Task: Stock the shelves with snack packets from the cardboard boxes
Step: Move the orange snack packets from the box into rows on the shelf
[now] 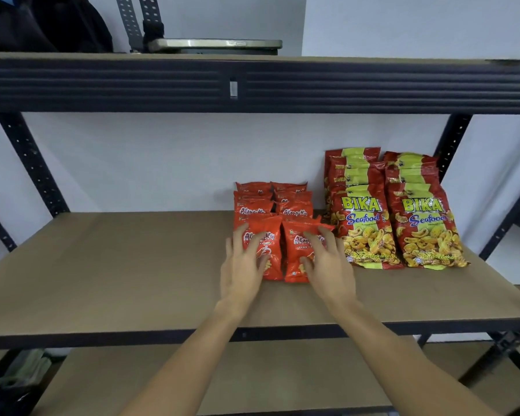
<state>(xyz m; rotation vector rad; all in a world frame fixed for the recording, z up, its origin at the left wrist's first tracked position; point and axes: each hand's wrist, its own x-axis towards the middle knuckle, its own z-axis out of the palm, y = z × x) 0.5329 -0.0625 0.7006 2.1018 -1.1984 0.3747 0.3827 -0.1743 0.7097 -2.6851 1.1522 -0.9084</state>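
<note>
Both hands' fingers spread loosely over orange packets on brown shelf, white wall behind.

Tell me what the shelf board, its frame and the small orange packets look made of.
Shelf board: matte brown fibreboard or similar, flat and grainless. Frame: dark painted metal, judging by the ribbed beam and punched uprights. Small orange packets: glossy plastic film, shiny and creased with crimped tops. Left hand and right hand rest on the front two.
</note>
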